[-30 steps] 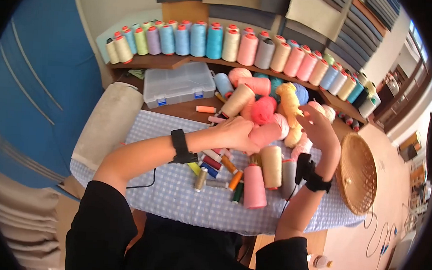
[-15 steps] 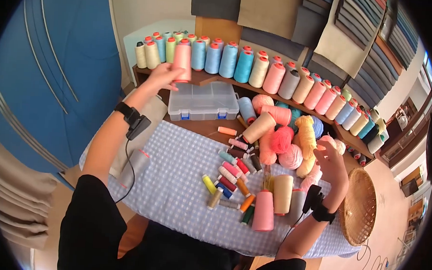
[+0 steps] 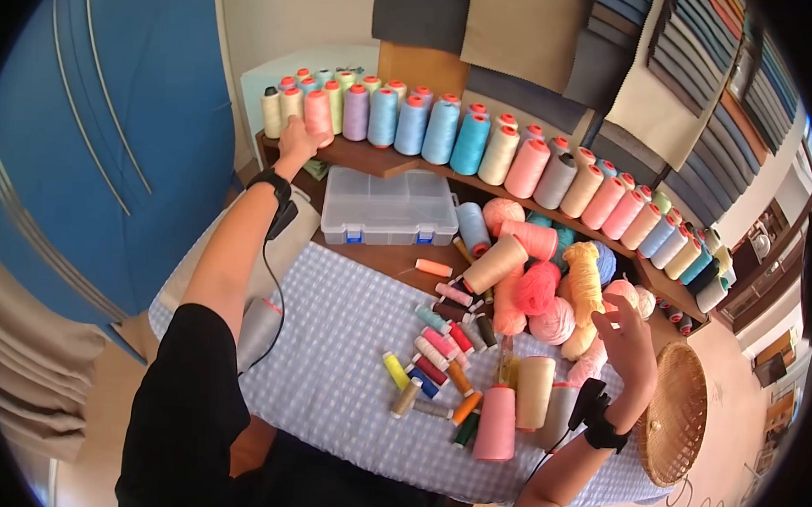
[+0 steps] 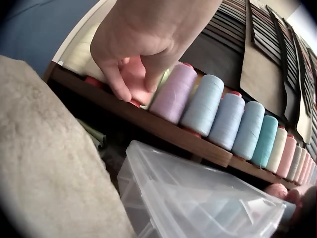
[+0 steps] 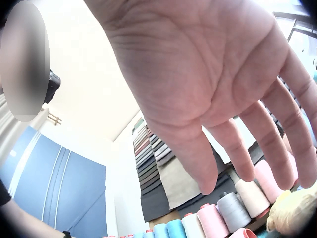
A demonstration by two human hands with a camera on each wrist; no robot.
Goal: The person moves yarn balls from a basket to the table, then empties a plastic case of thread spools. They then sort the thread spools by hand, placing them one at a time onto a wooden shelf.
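Grasping pink thread cone [image 3: 318, 113] w/ L hand [image 3: 297, 147], fingers & thumb round lower part, at end of wooden shelf [image 3: 374, 157], btwn cream cone [image 3: 291, 103] & lavender cone [image 3: 355, 113]. Can't tell whether resting fully on shelf or held just clear. Holding nothing w/ R hand [image 3: 626, 334], opened, fingers apart, near yellow yarn skein [image 3: 585, 277], w/ woven basket [image 3: 675, 424] to one side. Below shelf, clear plastic case [image 3: 390, 207]. On blue gingham cloth [image 3: 310, 340], sm. thread spools [image 3: 433, 351], w/ lg. pink cone [image 3: 495, 425] standing nearby.
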